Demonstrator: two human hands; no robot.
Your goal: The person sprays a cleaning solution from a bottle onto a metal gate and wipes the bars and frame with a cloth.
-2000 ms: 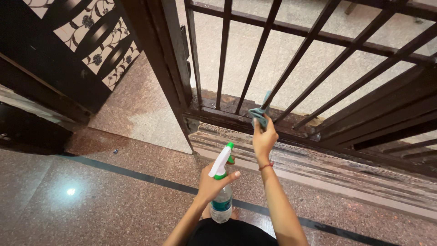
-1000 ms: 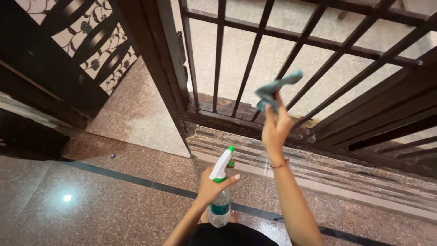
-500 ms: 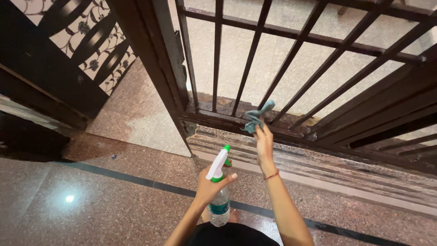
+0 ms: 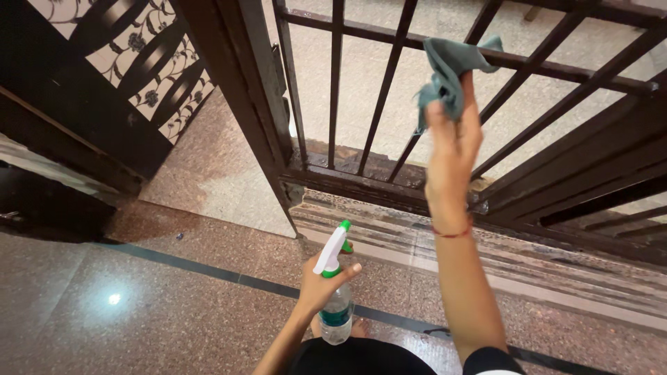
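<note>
From the head camera, the right hand (image 4: 453, 149) is up high, fingers pinched tight around a grey-green cloth (image 4: 448, 69) and pressing it against one slanted bar (image 4: 445, 104) of the dark metal gate (image 4: 333, 90). The cloth is bunched and wrapped round the bar, likely so it can rub all sides at once; its loose ends stick up and to the right, roughly following the bar's line, near the upper crossbar. Down low, the left hand (image 4: 321, 285) is closed around the neck of a spray bottle (image 4: 335, 292), index finger by the trigger. The bottle stands nearly upright, long axis running up and down, its white and green nozzle pointing up and forward toward the gate's bottom rail (image 4: 361, 184). It hangs over the speckled floor (image 4: 139, 305), well apart from the cloth, seemingly held ready.
</note>
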